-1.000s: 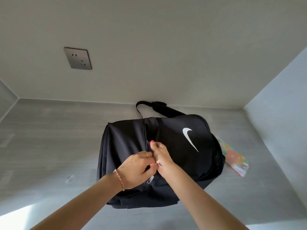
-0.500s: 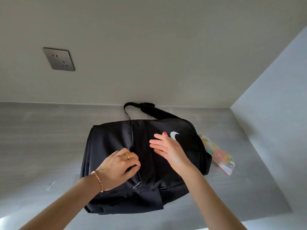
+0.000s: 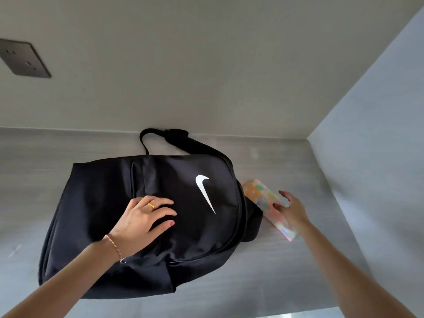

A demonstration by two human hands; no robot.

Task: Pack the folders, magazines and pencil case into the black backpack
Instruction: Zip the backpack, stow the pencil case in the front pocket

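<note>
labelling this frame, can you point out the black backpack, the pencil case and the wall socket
black backpack (image 3: 188,228): head view, on the front panel below the white logo.
pencil case (image 3: 263,198): head view, on its colourful top face, beside the backpack.
wall socket (image 3: 23,59): head view, on the grey faceplate.

Back wall: plain off-white wall (image 3: 206,65), smooth and evenly lit.
Socket: dark grey socket plate (image 3: 21,58) on that wall, upper left, partly cut by the edge.
Right side: pale blue-grey panel (image 3: 378,134) meeting the wall at a corner.
Surface: grey wood-grain tabletop (image 3: 286,271).
</note>
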